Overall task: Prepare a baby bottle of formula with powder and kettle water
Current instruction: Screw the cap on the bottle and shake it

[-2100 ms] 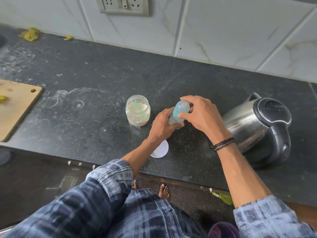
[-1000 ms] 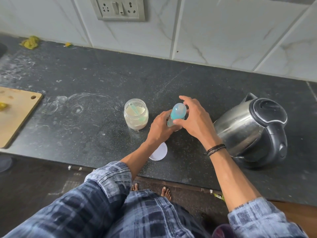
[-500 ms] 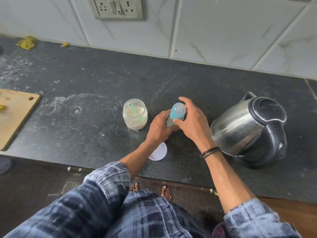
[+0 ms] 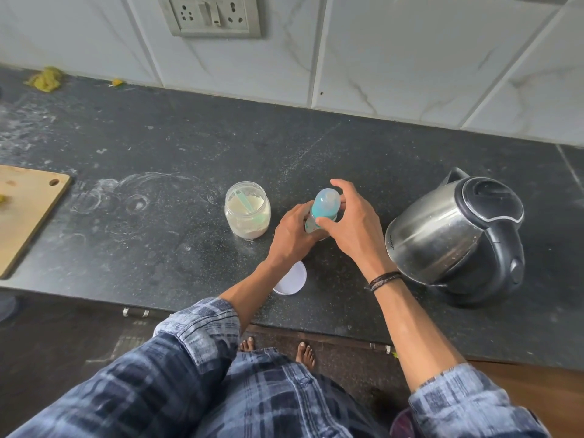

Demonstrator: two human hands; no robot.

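A small baby bottle [image 4: 322,210] with a teal collar and a clear domed cap stands upright on the dark counter [image 4: 158,184]. My left hand [image 4: 294,235] wraps its lower body. My right hand [image 4: 354,222] grips the collar and cap from the right, thumb in front. Left of the bottle is an open clear jar of pale formula powder [image 4: 247,213] with a light green scoop inside. The jar's white lid [image 4: 292,279] lies flat near the counter's front edge, partly under my left forearm. A steel kettle [image 4: 458,235] with a black lid and handle stands to the right.
A wooden cutting board [image 4: 25,210] lies at the left edge. A wall socket plate [image 4: 211,14] sits on the tiled backsplash. Yellow scraps [image 4: 45,79] lie at the back left. Powder smears and ring marks [image 4: 126,197] mark the counter left of the jar.
Both hands stay on the bottle in the same spot. My right hand's fingers have shifted slightly around the cap and collar. The camera view has drifted a little.
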